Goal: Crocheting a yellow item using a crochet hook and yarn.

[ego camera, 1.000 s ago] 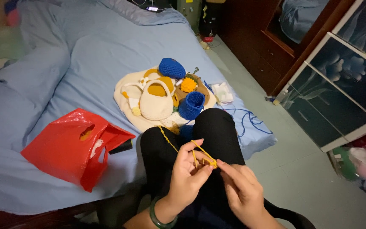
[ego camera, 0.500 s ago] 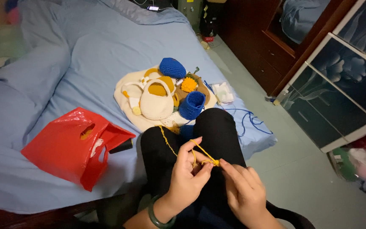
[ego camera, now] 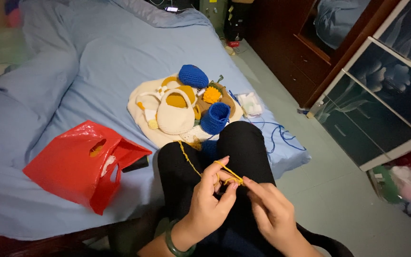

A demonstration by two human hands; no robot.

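My left hand (ego camera: pixel 211 200) and my right hand (ego camera: pixel 271 211) meet over my lap in black trousers. A strand of yellow yarn (ego camera: pixel 189 159) is looped over the left fingers and pinched where the two hands touch. The strand runs up toward a pile of crochet work (ego camera: pixel 181 112) on the bed: a cream bag, a blue cup-shaped piece (ego camera: pixel 215 118), a blue ball (ego camera: pixel 193 76) and yellow pieces. A green bangle (ego camera: pixel 173 246) circles my left wrist.
A red plastic bag (ego camera: pixel 74 164) lies on the blue bedsheet (ego camera: pixel 96 62) at left, a dark flat object beside it. Blue yarn (ego camera: pixel 281 135) trails over the bed corner. A dark wooden cabinet (ego camera: pixel 291 52) and glass-panelled furniture (ego camera: pixel 386 100) stand at right.
Both hands keep working the yellow yarn with small finger shifts; the right fingertips have closed in against the left hand. Nothing else has moved.
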